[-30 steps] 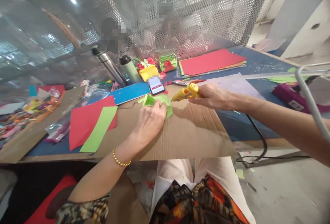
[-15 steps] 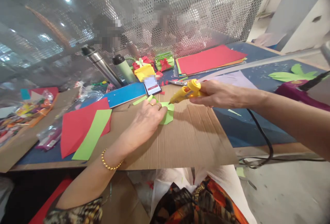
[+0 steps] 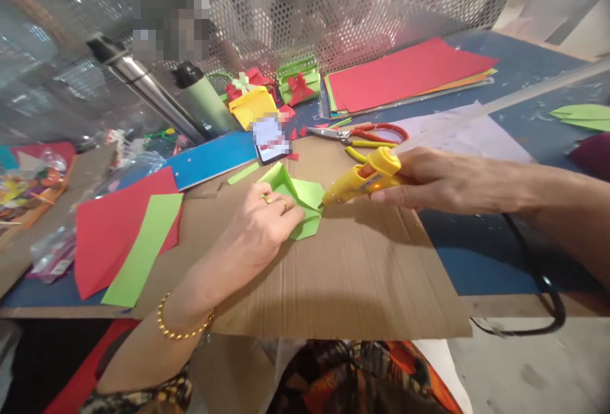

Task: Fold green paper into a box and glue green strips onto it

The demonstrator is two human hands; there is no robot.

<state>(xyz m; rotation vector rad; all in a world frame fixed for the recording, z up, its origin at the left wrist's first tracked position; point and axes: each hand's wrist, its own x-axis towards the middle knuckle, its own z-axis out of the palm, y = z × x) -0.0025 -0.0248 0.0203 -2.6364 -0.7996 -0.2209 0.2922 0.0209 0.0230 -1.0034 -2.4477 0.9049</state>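
My left hand (image 3: pixel 271 217) is closed on a folded piece of green paper (image 3: pixel 307 195) that lies on the brown cardboard sheet (image 3: pixel 343 280). Its fingers cover part of the folds. In my right hand (image 3: pixel 424 179) is a yellow glue gun (image 3: pixel 365 179), gripped with its nozzle pointing left and down. The nozzle tip is at the right edge of the green paper; whether it touches cannot be made out. Just behind the gun lie scissors with red handles (image 3: pixel 381 131).
A phone (image 3: pixel 271 141), a blue board (image 3: pixel 214 160), a steel flask (image 3: pixel 147 93) and a green bottle (image 3: pixel 204 100) stand or lie behind. Red paper (image 3: pixel 114 217) and a green strip (image 3: pixel 143 249) are at left. Stacked coloured sheets (image 3: pixel 410 77) lie at back right. A black cord (image 3: pixel 534 274) hangs at right.
The view has shifted closer. More of the green paper's raised folds now shows beside my left hand, and the glue gun's nozzle has come to the paper's right edge.
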